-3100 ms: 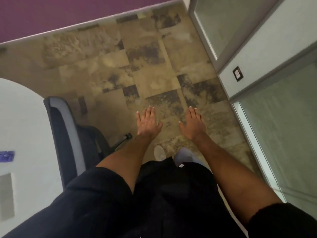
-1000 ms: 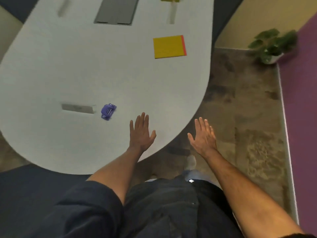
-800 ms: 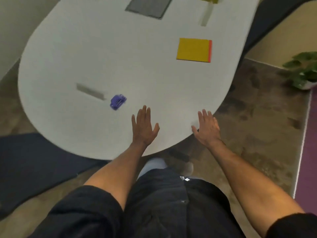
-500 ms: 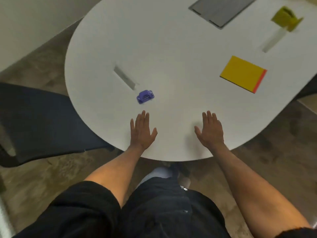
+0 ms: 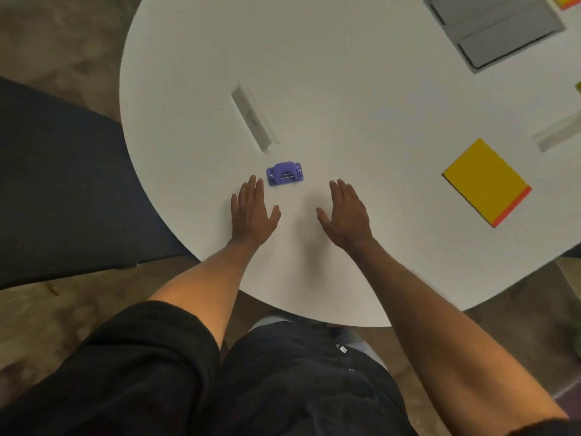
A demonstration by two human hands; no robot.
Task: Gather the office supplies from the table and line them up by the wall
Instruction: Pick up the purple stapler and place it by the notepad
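both hands are hovering flat and empty over the near edge of the white worktop [image 5: 361,99], fingers straight: left hand [image 5: 251,212] with fingertips just beside the purple hole punch [image 5: 285,174], right hand [image 5: 344,212] a little to its right. half a second ago the punch was lying well ahead of the hands; the person has been closing in, so a first pickup is likely coming. beyond are lying a grey strip [image 5: 251,118], a yellow notepad [image 5: 485,180] and a grey panel [image 5: 493,29]. nothing is gathered yet.
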